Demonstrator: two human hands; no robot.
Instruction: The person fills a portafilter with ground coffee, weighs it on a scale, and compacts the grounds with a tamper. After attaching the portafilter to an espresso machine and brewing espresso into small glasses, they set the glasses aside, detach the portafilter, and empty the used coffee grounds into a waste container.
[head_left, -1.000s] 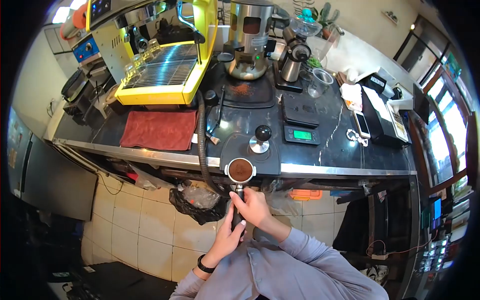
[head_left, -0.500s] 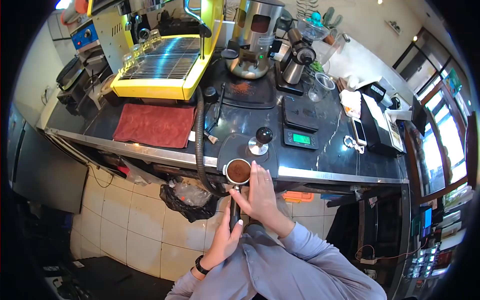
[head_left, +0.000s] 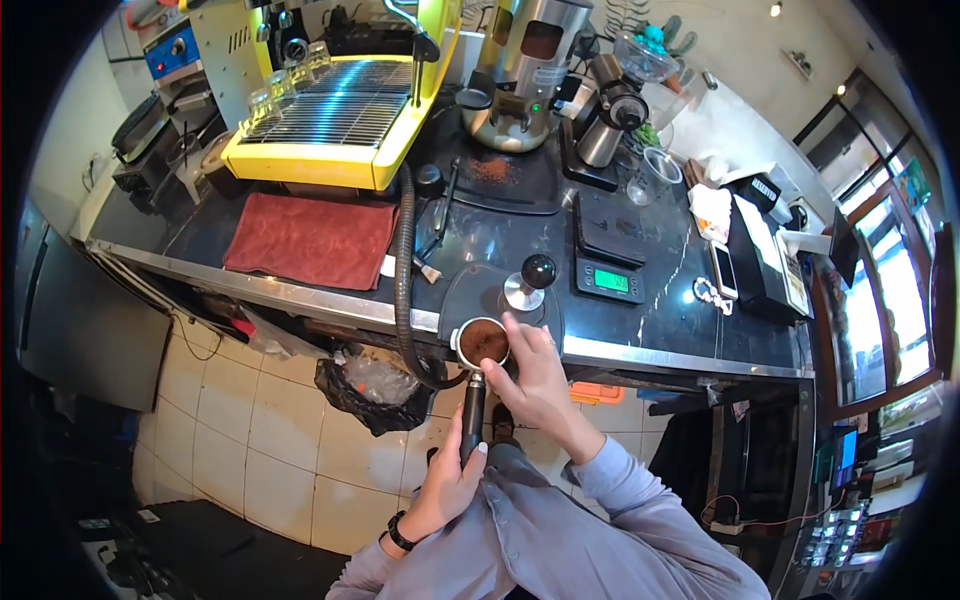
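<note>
A portafilter (head_left: pixel 475 388) filled with brown ground coffee (head_left: pixel 484 342) is at the counter's front edge, over a dark tamping mat (head_left: pixel 470 290). My left hand (head_left: pixel 450 487) is wrapped round its black handle from below. Beside the basket, my right hand (head_left: pixel 535 388) has its fingers stretched along the right side of the rim. The right thumb reaches to the near rim by the coffee; whether it touches the grounds I cannot tell. A tamper (head_left: pixel 532 280) with a black ball knob stands on the mat just beyond the basket.
A digital scale (head_left: pixel 608 280) sits right of the tamper. Behind are a grinder (head_left: pixel 515 90) and a yellow espresso machine (head_left: pixel 300 165). A red cloth (head_left: pixel 310 240) lies left of a thick hose (head_left: pixel 405 270). A brush (head_left: pixel 428 270) rests near the mat.
My right thumb has moved up from the portafilter's neck to the near rim, and the right fingers have curved slightly. The coffee surface looks a little less even. My left hand keeps its hold.
</note>
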